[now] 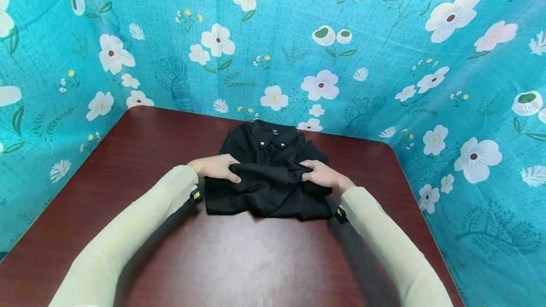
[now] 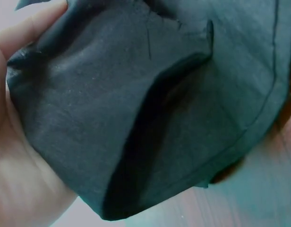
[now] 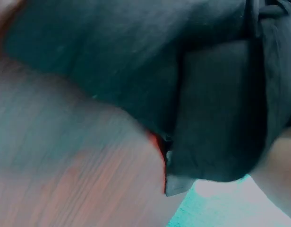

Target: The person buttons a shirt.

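A black collared shirt (image 1: pixel 273 193) lies on the table, its buttoned collar (image 1: pixel 273 139) at the far side. Across its middle runs a raised fold of cloth. My left hand (image 1: pixel 216 167) pinches the left end of that fold, the thumb on the near side. At the fold's other end, my right hand (image 1: pixel 322 173) grips the cloth between thumb and fingers. Black fabric (image 2: pixel 89 109) fills most of the left wrist view, with the thumb against it. The right wrist view has a hanging flap of the shirt (image 3: pixel 216 109); the fingers there are mostly out of sight.
The dark red-brown table (image 1: pixel 256 259) extends around the shirt on every side. A blue curtain (image 1: pixel 264 37) with white flowers hangs along the table's back edge and both sides. Dark bands with small devices sit at both wrists.
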### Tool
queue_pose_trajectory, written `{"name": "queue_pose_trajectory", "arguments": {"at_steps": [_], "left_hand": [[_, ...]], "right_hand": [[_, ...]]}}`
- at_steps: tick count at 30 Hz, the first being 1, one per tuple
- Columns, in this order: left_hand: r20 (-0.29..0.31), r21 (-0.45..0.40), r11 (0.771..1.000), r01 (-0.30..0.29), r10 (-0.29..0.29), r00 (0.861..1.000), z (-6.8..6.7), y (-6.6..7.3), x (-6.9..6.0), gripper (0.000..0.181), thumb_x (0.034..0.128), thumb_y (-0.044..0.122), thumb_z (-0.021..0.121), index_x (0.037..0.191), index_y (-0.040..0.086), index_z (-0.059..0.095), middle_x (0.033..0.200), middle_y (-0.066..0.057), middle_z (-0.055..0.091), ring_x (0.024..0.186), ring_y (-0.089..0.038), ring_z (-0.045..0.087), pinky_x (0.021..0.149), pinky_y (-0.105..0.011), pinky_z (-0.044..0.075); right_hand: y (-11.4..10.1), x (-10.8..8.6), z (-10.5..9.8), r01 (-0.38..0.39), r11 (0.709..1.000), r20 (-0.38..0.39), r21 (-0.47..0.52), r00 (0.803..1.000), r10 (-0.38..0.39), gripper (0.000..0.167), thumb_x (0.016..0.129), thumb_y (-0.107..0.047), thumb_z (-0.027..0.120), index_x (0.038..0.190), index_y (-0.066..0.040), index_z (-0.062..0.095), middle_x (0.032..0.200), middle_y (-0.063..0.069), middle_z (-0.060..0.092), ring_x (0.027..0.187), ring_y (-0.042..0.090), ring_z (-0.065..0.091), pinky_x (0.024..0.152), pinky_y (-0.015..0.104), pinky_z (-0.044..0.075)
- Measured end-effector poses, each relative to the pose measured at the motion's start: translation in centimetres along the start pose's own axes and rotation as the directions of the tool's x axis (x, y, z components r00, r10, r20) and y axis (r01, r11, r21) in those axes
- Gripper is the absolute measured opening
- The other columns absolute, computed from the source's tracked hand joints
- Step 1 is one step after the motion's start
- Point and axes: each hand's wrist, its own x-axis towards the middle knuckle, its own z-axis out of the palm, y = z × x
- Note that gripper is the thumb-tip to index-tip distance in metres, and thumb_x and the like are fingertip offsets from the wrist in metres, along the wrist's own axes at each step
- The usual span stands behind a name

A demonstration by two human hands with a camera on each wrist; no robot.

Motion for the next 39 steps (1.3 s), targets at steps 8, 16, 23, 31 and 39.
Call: {"name": "queue_pose_trajectory", "arguments": {"at_steps": [8,16,23,31,39], "left_hand": [[0.04,0.05,0.997,-0.056,0.054,0.998,0.5,1.1,-0.8,0.006,0.0839,0.011,0.069,0.089,0.013,0.067,0.063,0.004,0.045,0.058,-0.012,0.042,0.063,-0.03,0.035],[0.043,0.135,0.987,-0.091,0.086,0.995,0.9,2.8,-2.3,0.01,0.0849,0.01,0.068,0.09,0.018,0.065,0.066,0.004,0.051,0.057,-0.011,0.043,0.061,-0.029,0.038],[0.016,0.268,0.951,-0.155,0.156,0.988,1.8,4.5,-3.9,0.01,0.0866,0.014,0.066,0.088,0.021,0.059,0.068,0.008,0.05,0.063,-0.01,0.043,0.06,-0.029,0.038],[0.038,0.41,0.879,-0.241,0.247,0.968,4.6,6.2,-6.5,0.028,0.0788,0.006,0.064,0.076,0.022,0.042,0.065,0.01,0.03,0.056,-0.006,0.029,0.054,-0.024,0.028],[0.118,0.616,0.71,-0.342,0.346,0.931,8.9,7.0,-9.0,0.031,0.0723,0.011,0.072,0.076,0.023,0.043,0.071,0.014,0.041,0.064,-0.005,0.04,0.056,-0.023,0.036]], "right_hand": [[-0.7,-2.2,0.3,0.062,0.997,0.038,-0.037,0.997,-0.06,0.03,0.087,-0.012,0.052,0.115,-0.007,0.058,0.098,0.006,0.051,0.089,0.022,0.045,0.078,0.038,0.033],[-1.7,-4.6,0.8,0.164,0.986,0.074,-0.027,0.984,-0.162,0.017,0.088,-0.008,0.054,0.103,-0.015,0.058,0.089,0.001,0.051,0.086,0.018,0.048,0.077,0.035,0.036],[-2.5,-6.4,0.9,0.224,0.973,0.127,0.051,0.965,-0.229,0.017,0.085,0.0,0.059,0.097,-0.012,0.057,0.075,-0.001,0.046,0.067,0.013,0.045,0.067,0.028,0.039],[-3.8,-9.4,2.9,0.488,0.873,0.236,0.002,0.848,-0.475,0.025,0.083,-0.002,0.065,0.088,-0.024,0.056,0.073,-0.011,0.045,0.064,0.003,0.044,0.061,0.022,0.041],[-5.0,-13.0,5.0,0.579,0.806,0.326,-0.122,0.79,-0.518,0.03,0.075,0.0,0.07,0.081,-0.023,0.051,0.069,-0.016,0.033,0.063,-0.002,0.032,0.059,0.013,0.035]]}}
